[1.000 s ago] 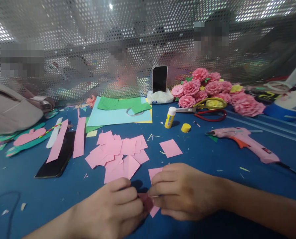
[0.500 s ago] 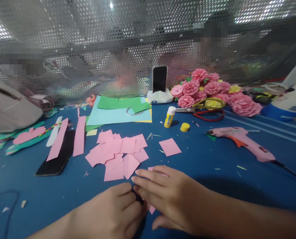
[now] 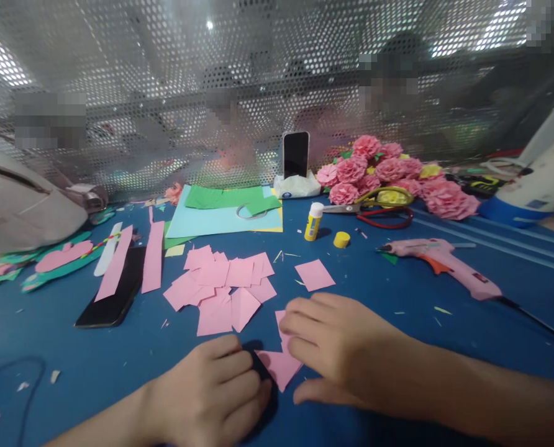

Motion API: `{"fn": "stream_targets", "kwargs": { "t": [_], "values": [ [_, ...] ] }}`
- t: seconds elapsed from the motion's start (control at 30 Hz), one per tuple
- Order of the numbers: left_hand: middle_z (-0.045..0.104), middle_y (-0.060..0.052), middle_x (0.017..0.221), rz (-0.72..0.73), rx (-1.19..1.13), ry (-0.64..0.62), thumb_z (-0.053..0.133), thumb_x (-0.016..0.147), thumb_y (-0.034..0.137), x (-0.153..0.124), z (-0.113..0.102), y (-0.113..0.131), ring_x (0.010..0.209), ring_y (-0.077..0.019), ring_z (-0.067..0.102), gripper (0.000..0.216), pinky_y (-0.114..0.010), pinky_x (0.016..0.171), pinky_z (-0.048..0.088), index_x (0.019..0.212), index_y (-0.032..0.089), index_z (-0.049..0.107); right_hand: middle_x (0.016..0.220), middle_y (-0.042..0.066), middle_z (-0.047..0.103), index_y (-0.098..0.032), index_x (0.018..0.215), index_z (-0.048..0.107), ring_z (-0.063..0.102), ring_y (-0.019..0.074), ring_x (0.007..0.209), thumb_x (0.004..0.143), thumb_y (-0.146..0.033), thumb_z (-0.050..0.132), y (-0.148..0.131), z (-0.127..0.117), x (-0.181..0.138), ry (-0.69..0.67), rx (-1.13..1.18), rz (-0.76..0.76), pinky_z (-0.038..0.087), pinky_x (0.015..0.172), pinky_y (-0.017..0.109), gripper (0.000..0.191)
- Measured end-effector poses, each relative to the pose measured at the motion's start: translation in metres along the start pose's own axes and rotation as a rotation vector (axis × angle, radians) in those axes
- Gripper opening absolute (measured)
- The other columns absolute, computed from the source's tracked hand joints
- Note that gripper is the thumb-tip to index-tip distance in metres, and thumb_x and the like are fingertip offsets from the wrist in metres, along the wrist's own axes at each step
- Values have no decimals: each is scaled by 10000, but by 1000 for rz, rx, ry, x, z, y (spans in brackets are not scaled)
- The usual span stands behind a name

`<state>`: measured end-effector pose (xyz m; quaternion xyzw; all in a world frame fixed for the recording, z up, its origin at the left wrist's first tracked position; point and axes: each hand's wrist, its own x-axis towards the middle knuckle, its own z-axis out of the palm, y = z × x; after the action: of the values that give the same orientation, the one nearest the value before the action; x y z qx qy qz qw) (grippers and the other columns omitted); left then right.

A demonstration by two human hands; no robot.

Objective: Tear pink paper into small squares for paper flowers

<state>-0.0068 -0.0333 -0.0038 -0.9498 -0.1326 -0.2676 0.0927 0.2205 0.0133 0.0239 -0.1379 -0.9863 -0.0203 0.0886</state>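
A folded pink paper piece (image 3: 279, 366) lies on the blue table between my hands. My left hand (image 3: 212, 391) rests curled, knuckles up, its fingertips at the paper's left edge. My right hand (image 3: 337, 344) lies over the paper's right part, fingers bent and pressing down on it. Just beyond my hands sits a heap of several pink paper squares (image 3: 223, 285), with one single pink square (image 3: 315, 275) to its right.
A black phone (image 3: 112, 292) under pink strips lies at the left. A glue stick (image 3: 313, 221), yellow cap (image 3: 341, 239), scissors (image 3: 374, 208), pink glue gun (image 3: 440, 257) and pink paper flowers (image 3: 389, 174) lie beyond. Green and blue sheets (image 3: 225, 211) and an upright phone (image 3: 296, 155) stand before the perforated screen.
My hands have drawn slightly apart, uncovering the folded pink piece. My right hand went from pinching it to pressing flat on it. The view tilted a little.
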Motion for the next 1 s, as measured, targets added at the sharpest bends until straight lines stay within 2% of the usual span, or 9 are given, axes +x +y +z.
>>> {"fn": "stream_targets", "kwargs": {
  "t": [0.07,0.13,0.27,0.33,0.43,0.53,0.63,0.8,1.0],
  "values": [
    [569,-28,566,0,5,-34,501,879,96,2,-2,-1,494,-160,453,188,-323,468,297,890,67,686,881,62,618,-149,877,609,496,204,775,834,-593,559,7,3,4,-20,55,39,350,621,315,450],
    [565,-24,563,-13,5,-47,460,907,110,5,-3,-2,486,-160,453,228,-323,471,301,949,67,680,887,65,605,-154,860,578,482,199,754,835,-597,553,10,8,6,-45,111,66,342,610,311,444],
    [564,-18,568,-52,20,-54,410,933,108,8,-4,-5,488,-157,454,265,-318,480,300,968,85,672,808,35,599,-170,826,539,495,167,722,941,-338,481,9,11,7,-76,301,175,348,623,286,212],
    [571,-20,574,-76,16,-48,403,939,108,6,-3,-6,498,-158,454,270,-314,487,302,987,84,668,728,3,592,-182,835,524,502,137,649,930,-249,473,8,9,7,-89,457,307,341,583,254,127],
    [583,-21,594,-122,-1,-34,422,933,108,0,-1,-8,529,-159,461,255,-311,520,330,1036,96,655,650,-29,608,-197,856,479,533,110,572,908,-235,484,9,8,8,-103,804,490,349,542,214,65],
    [656,-65,752,-177,-54,-13,389,938,109,-6,0,-9,631,-177,516,286,-325,588,382,1089,111,632,673,-20,659,-198,847,440,589,107,594,896,-197,461,9,6,9,-132,1049,535,375,560,200,53],
    [674,-108,933,-229,-155,-29,320,937,100,-8,0,-12,752,-203,558,340,-352,655,419,1112,113,611,661,-19,632,-189,795,469,550,109,580,838,-162,493,8,3,7,-176,855,517,331,545,214,56],
    [662,-115,980,-307,-240,-48,342,899,88,-7,2,-16,824,-218,576,340,-374,703,451,1096,139,614,706,-8,565,-183,743,511,487,133,652,827,-188,529,9,3,5,-156,426,412,288,575,258,87],
    [677,-125,1034,-273,-183,-61,370,914,94,-5,2,-16,890,-220,590,307,-383,724,482,1055,127,641,906,-5,587,-186,922,554,504,149,835,849,-205,613,21,1,6,-89,439,269,363,730,272,95]
  ]
}}
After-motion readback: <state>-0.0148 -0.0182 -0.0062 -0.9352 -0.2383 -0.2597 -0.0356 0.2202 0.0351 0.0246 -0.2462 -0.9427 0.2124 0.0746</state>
